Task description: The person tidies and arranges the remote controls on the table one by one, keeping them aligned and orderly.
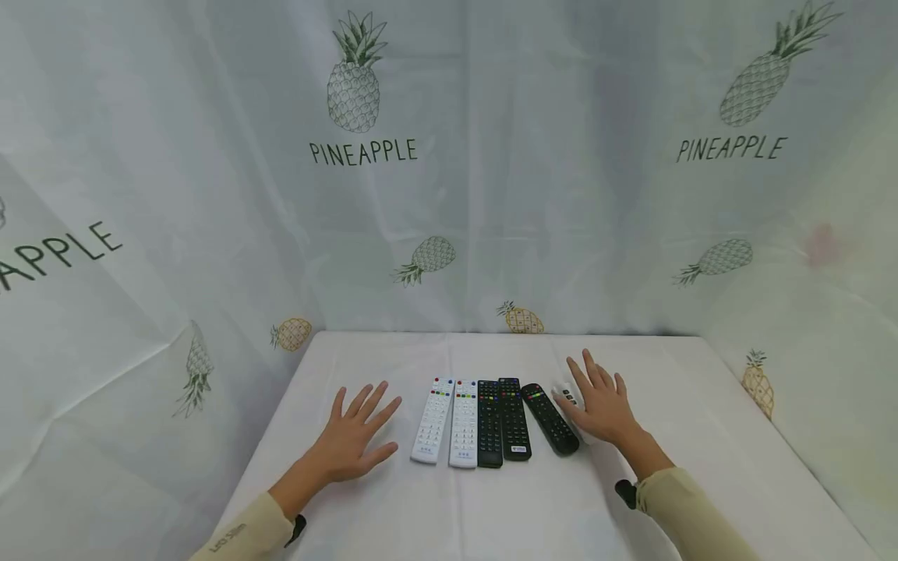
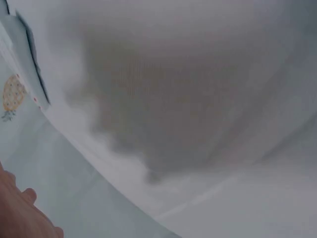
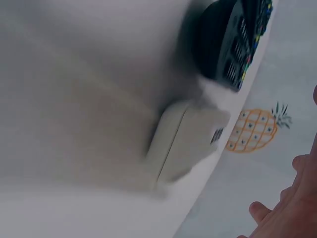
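Several remote controls lie side by side in a row on the white-covered table. A tilted white remote [image 1: 432, 421] is leftmost, with a second white remote [image 1: 464, 425] beside it. Two slim black remotes, one [image 1: 489, 425] and another [image 1: 515, 419], come after, then a rounded black remote [image 1: 550, 419] at a slant. My left hand [image 1: 351, 440], fingers spread, hovers left of the row and holds nothing. Over a short white remote [image 1: 567, 394] my right hand [image 1: 603, 409] spreads its fingers, partly hiding it. The right wrist view shows this white remote [image 3: 188, 139] below the hand.
The white table [image 1: 393, 506] ends at a straight back edge. Behind it and at both sides hangs a pale curtain [image 1: 533, 195] printed with pineapples. Dark straps show at both cuffs, the right strap [image 1: 626, 494] more plainly.
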Tool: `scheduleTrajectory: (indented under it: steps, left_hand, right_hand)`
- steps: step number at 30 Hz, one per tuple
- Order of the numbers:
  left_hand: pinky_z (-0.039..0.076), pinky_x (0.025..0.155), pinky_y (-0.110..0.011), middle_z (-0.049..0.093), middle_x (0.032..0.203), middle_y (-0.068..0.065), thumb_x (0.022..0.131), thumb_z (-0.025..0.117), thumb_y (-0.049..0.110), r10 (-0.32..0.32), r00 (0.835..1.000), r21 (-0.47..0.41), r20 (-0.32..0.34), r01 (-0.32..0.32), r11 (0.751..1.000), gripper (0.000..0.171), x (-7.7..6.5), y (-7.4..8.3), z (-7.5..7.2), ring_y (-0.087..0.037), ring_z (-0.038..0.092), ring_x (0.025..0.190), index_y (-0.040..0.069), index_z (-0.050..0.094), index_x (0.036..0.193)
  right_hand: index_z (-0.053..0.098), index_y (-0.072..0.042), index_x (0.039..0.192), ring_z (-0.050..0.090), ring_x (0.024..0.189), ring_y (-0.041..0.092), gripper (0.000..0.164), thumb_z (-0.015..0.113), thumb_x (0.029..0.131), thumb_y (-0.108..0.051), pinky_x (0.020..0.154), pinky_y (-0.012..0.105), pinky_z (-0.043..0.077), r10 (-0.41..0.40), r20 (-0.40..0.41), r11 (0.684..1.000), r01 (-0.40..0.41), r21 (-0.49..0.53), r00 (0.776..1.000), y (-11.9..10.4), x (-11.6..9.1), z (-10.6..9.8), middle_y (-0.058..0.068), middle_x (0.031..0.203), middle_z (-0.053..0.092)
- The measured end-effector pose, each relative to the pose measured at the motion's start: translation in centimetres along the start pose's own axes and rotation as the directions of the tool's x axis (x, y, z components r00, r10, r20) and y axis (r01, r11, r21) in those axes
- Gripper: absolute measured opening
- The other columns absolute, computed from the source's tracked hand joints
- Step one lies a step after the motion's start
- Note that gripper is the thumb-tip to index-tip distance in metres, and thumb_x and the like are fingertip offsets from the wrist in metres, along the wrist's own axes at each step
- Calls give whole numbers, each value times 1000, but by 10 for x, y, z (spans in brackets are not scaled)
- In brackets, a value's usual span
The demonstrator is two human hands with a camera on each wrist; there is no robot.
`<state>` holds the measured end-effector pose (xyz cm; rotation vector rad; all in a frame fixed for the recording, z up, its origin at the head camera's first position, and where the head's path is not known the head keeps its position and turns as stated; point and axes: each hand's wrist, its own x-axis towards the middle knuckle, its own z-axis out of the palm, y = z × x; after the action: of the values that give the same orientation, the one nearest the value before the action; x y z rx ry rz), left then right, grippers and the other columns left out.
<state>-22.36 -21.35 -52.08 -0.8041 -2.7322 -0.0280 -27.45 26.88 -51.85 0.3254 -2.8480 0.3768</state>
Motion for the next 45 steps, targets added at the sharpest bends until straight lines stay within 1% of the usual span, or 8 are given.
scheduleTrajectory:
  steps: [7, 13, 18, 25, 29, 36, 40, 45]
  left_hand:
    - [16, 111, -72, 22, 165, -7, 95, 42, 66, 31, 998, -37, 59, -28, 999, 73, -1, 16, 8, -36, 27, 149, 30, 29, 156]
    - [11, 111, -73, 19, 166, -7, 96, 41, 66, 68, 986, -122, 155, -49, 991, 73, -3, 30, 16, -37, 22, 150, 29, 28, 157]
    - [7, 113, -72, 17, 167, -4, 96, 39, 66, 100, 973, -158, 209, -68, 985, 72, -8, 38, 21, -36, 20, 151, 31, 26, 158]
    - [6, 113, -71, 18, 167, -2, 97, 37, 65, 183, 955, -223, 233, -131, 966, 71, -12, 46, 25, -36, 20, 151, 30, 26, 158]
    - [8, 114, -70, 18, 167, 1, 96, 37, 67, 172, 951, -239, 259, -109, 965, 74, -12, 48, 26, -34, 22, 151, 29, 24, 158]
    - [14, 116, -67, 19, 166, 0, 97, 32, 68, 161, 957, -240, 242, -101, 966, 77, -12, 49, 25, -34, 22, 151, 23, 23, 159]
    - [17, 116, -65, 21, 166, -1, 98, 30, 68, 147, 961, -239, 234, -90, 967, 77, -11, 50, 23, -33, 22, 151, 20, 23, 159]
    - [21, 115, -65, 23, 165, 0, 98, 29, 67, 123, 964, -246, 234, -64, 967, 78, -10, 53, 22, -32, 23, 151, 18, 24, 159]
  right_hand:
    - [27, -13, 157, 27, 143, 46, 85, 52, 92, -63, 113, 72, 8, 5, 32, 999, -6, 44, 999, -34, 19, 17, 19, 165, 12]
    - [28, -14, 157, 29, 144, 46, 82, 52, 93, -60, 114, 71, 9, -10, 60, 997, 5, 74, 998, -61, 32, 27, 17, 166, 13]
    - [29, -14, 157, 29, 145, 45, 75, 49, 97, -54, 114, 71, 10, -64, 116, 996, 56, 75, 991, -83, 40, 30, 17, 165, 15]
    - [33, -13, 155, 30, 144, 44, 63, 44, 102, -45, 114, 69, 16, -137, 154, 988, 124, 88, 979, -109, 52, 38, 15, 163, 24]
    - [34, -12, 155, 29, 145, 44, 62, 41, 103, -46, 114, 69, 14, -176, 194, 978, 149, 145, 965, -127, 60, 47, 13, 163, 25]
    - [35, -14, 155, 26, 148, 40, 59, 38, 104, -44, 116, 67, 13, -187, 298, 980, 154, 128, 936, -150, 69, 65, 8, 165, 23]
    - [37, -13, 153, 27, 148, 39, 58, 40, 104, -42, 117, 66, 13, -194, 338, 979, 156, 135, 921, -162, 73, 68, 8, 163, 28]
    - [36, -16, 155, 26, 149, 35, 56, 35, 105, -42, 118, 64, 14, -200, 398, 979, 166, 118, 895, -176, 76, 71, 4, 163, 29]
